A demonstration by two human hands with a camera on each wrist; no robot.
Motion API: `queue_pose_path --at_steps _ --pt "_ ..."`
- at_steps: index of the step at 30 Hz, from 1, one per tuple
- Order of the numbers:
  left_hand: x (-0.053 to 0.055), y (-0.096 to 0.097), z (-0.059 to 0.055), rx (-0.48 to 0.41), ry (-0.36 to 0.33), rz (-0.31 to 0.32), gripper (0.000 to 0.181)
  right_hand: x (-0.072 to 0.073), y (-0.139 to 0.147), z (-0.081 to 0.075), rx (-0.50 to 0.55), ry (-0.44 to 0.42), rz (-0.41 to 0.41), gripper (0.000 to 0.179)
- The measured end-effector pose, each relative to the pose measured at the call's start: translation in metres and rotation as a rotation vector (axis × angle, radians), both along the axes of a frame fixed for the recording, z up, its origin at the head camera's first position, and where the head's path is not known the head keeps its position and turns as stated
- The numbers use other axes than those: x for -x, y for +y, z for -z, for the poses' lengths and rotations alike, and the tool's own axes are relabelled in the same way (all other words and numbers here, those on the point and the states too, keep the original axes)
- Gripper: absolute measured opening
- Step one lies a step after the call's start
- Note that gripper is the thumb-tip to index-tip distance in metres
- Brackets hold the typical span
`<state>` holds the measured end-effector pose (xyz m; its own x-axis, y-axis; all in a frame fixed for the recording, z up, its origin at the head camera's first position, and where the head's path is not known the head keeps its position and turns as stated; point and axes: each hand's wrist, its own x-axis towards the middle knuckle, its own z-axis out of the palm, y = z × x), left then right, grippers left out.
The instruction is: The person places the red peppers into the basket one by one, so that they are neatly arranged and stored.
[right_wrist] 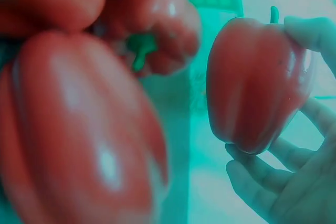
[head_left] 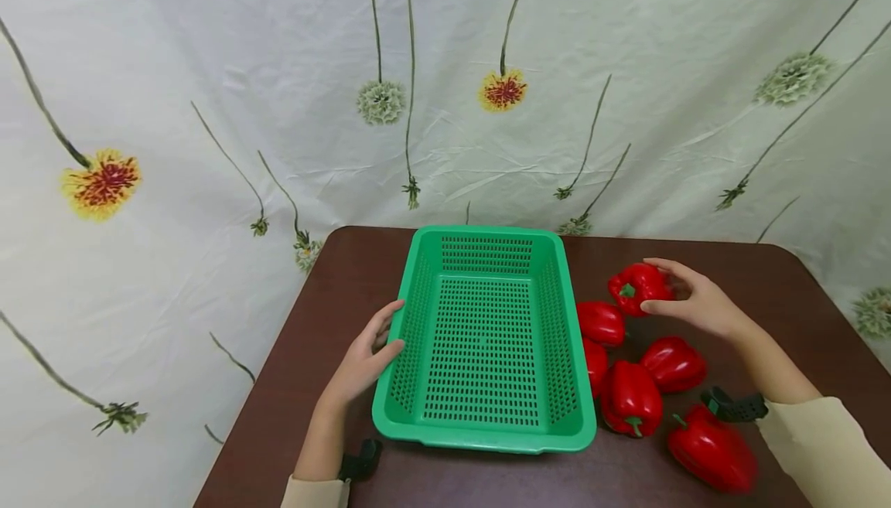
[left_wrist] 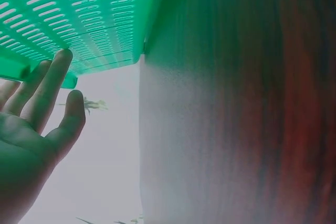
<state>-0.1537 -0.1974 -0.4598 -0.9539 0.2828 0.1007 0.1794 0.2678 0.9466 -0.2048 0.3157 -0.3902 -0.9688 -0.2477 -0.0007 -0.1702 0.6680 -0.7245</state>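
A red bell pepper (head_left: 636,289) with a green stem is gripped by my right hand (head_left: 703,303), thumb on one side and fingers on the other. The right wrist view shows the held pepper (right_wrist: 257,85) raised, stem upward in that picture. At the left side of a green perforated plastic basket (head_left: 480,353), my left hand (head_left: 362,357) has its fingertips at the rim. In the left wrist view its fingers (left_wrist: 47,90) are mostly straight against the basket's slotted wall (left_wrist: 100,19). Nothing lies inside the basket.
Several more red peppers lie right of the basket: one near its right wall (head_left: 601,322), one at the front (head_left: 632,400), one beside it (head_left: 674,365), and another (head_left: 713,450) by my right wrist. The brown table (head_left: 334,284) meets a flower-patterned cloth (head_left: 313,67) behind.
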Motion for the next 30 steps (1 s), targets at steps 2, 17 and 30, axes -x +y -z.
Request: queue_pose_path --at_steps 2,17,30 --pt "0.000 0.000 -0.001 0.001 -0.002 -0.002 0.059 0.001 -0.005 -0.004 0.009 0.004 -0.016 0.071" --pt "-0.002 0.000 -0.001 -0.011 -0.019 -0.007 0.059 0.016 -0.058 -0.037 0.067 0.011 -0.170 0.073" --pt "-0.001 0.000 0.002 -0.029 -0.003 0.002 0.059 0.036 -0.095 -0.044 0.167 -0.059 -0.266 0.071"
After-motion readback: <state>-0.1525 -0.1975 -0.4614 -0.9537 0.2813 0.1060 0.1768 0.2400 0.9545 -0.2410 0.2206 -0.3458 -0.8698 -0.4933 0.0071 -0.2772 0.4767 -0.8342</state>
